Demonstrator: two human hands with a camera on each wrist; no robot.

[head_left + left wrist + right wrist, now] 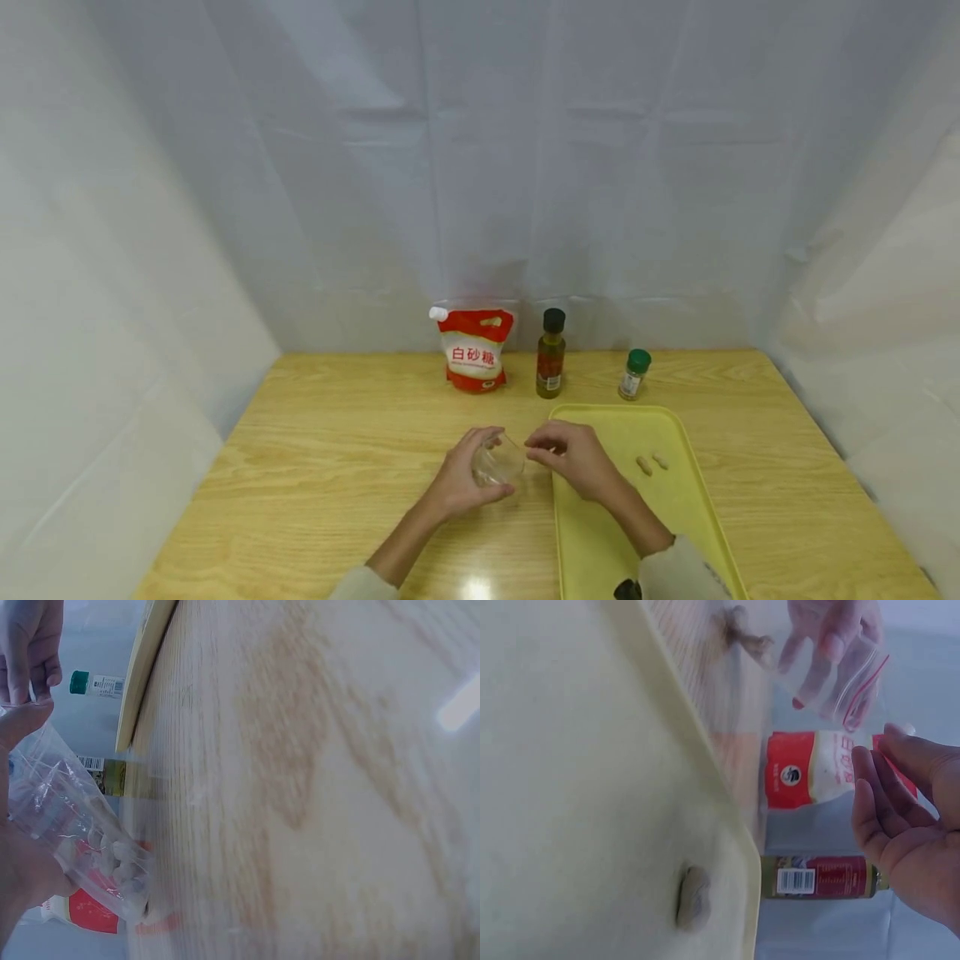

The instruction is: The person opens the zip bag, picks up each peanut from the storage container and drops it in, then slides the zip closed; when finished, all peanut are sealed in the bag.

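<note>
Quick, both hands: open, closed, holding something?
Left hand: holding a clear plastic bag with peanuts inside.
Right hand: at the bag's edge; can't tell whether it's pinching it.

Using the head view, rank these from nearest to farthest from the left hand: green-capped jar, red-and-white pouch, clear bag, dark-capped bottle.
1. Clear bag: held in the left hand.
2. Red-and-white pouch: ahead, at the table's back.
3. Dark-capped bottle: back, right of the pouch.
4. Green-capped jar: back, farther right.
</note>
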